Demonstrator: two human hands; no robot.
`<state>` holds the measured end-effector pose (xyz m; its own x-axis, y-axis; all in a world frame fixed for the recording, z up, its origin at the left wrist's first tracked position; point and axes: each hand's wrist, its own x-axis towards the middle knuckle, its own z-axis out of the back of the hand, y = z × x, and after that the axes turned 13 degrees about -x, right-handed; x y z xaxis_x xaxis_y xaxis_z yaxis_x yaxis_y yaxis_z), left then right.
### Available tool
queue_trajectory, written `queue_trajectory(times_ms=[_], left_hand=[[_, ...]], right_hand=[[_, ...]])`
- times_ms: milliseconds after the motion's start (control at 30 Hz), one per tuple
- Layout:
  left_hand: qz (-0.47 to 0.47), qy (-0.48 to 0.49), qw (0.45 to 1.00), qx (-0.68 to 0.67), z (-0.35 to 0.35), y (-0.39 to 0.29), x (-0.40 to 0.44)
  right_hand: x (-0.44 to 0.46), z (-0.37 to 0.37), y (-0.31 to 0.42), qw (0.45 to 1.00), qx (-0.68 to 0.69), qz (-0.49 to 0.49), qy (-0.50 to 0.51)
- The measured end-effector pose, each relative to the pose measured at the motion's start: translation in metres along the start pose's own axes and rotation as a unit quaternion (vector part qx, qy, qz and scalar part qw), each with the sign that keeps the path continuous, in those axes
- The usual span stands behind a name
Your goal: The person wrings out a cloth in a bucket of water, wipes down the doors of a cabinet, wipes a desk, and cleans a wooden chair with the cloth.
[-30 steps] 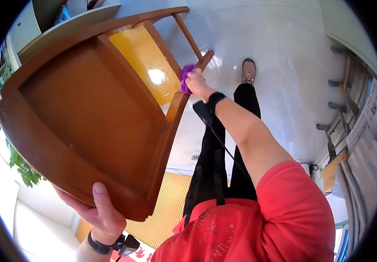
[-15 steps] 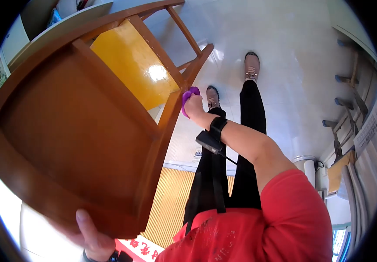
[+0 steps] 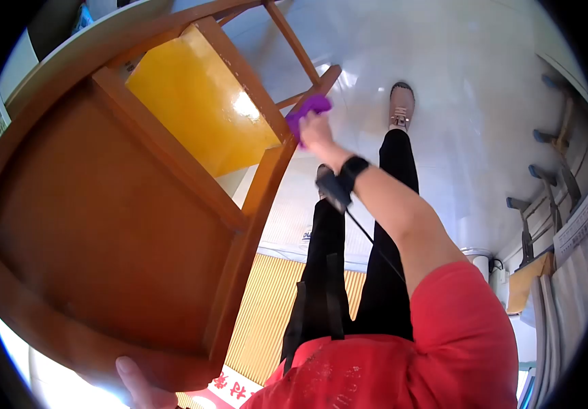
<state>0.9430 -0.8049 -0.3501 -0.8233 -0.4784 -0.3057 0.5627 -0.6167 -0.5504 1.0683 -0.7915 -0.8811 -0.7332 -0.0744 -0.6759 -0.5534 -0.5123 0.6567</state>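
Note:
A brown wooden chair (image 3: 110, 204) is tilted across the left half of the view, its broad back panel nearest me. Beyond the panel is a glossy yellow surface (image 3: 202, 102) within the frame. My right hand (image 3: 315, 131) is closed on a purple cloth (image 3: 313, 110), which lies against the chair's side rail near the leg. At the lower left, my left hand (image 3: 137, 383) grips the top edge of the chair back. Its thumb rests on the near face; the other fingers are hidden behind the wood.
My shoes (image 3: 401, 105) are on the pale glossy floor (image 3: 471, 129) beyond the chair. Along the right wall are folded metal-and-wood legs (image 3: 546, 177) and stacked panels (image 3: 560, 293). Shelving (image 3: 18, 68) borders the left. A ribbed yellow surface (image 3: 273, 300) lies below the chair.
My right hand has slid the purple cloth up the rail, farther from me toward the chair leg. The chair has shifted slightly, with my left hand still on its back.

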Motion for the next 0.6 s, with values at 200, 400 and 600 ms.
queue_trajectory(times_ms=[200,400,600], left_hand=[[-0.044,0.127,0.991,0.010,0.017,0.014,0.005],[-0.077,0.109,0.990,0.041,-0.006,0.002,0.011],[-0.146,0.093,0.984,-0.036,-0.016,0.012,0.018]], right_hand=[[-0.105,0.072,0.090,0.991,0.087,0.081,0.067],[-0.067,0.061,0.079,0.988,0.048,0.043,0.140],[-0.143,0.112,0.140,0.980,0.038,0.055,0.186]])
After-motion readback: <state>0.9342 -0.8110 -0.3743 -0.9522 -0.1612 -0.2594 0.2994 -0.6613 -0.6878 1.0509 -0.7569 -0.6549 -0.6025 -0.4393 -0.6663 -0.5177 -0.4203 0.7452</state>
